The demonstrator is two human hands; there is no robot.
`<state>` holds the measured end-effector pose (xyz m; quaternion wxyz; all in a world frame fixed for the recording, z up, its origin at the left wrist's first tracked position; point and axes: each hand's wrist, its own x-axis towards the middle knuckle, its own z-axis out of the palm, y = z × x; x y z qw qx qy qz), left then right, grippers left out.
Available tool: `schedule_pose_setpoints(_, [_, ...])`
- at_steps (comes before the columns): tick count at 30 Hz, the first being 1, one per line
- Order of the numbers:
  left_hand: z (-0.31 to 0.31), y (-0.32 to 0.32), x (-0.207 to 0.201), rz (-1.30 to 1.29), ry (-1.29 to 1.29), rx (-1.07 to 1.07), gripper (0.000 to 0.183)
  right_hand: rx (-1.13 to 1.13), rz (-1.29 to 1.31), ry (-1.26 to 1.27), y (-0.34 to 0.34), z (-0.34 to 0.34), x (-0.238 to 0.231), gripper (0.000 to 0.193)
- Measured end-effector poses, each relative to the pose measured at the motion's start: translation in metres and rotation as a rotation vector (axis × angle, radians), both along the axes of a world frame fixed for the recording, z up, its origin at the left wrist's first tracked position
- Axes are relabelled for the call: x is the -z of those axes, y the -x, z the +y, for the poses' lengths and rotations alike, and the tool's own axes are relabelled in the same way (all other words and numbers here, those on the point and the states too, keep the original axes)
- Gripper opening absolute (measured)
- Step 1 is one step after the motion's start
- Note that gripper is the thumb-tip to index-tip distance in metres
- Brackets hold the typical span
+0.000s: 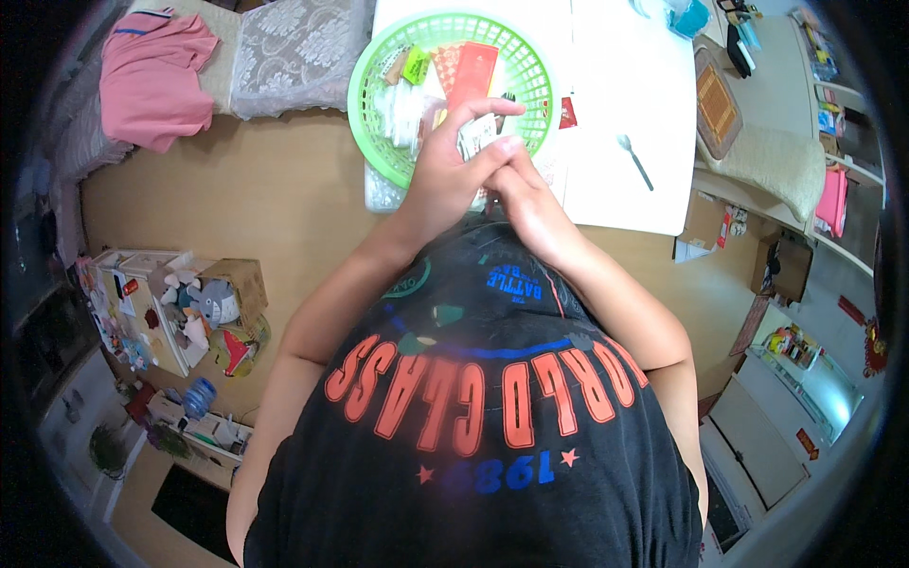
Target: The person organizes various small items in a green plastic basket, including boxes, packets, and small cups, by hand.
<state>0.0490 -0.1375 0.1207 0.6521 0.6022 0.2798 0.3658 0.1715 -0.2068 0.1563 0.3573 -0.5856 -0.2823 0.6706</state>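
My left hand is over the near part of a round green plastic basket, its thumb and index finger curved round a white packet with dark print. Just right of it, my right hand has its fingers folded in against the left thumb. What those fingers grip, if anything, is hidden. Inside the basket lie a red paper packet, a yellow-green packet and some white wrapped items. My hands cover the basket's near right side.
The basket stands on a white table, overhanging its left edge. To its right lie a small red packet and a spoon. A chair with a woven pad is at the right. Pink clothing drapes a seat at the far left.
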Motion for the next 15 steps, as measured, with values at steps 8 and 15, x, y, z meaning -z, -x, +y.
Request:
schedule_pose_setpoints(8, [-0.015, 0.013, 0.029, 0.062, 0.308, -0.084, 0.020, -0.119, -0.167, -0.243, 0.011, -0.007, 0.031, 0.065])
schedule_pose_setpoints(15, [-0.010, 0.013, 0.057, 0.097, 0.357, 0.034, 0.033, -0.080, 0.105, -0.013, -0.005, 0.002, 0.050, 0.057])
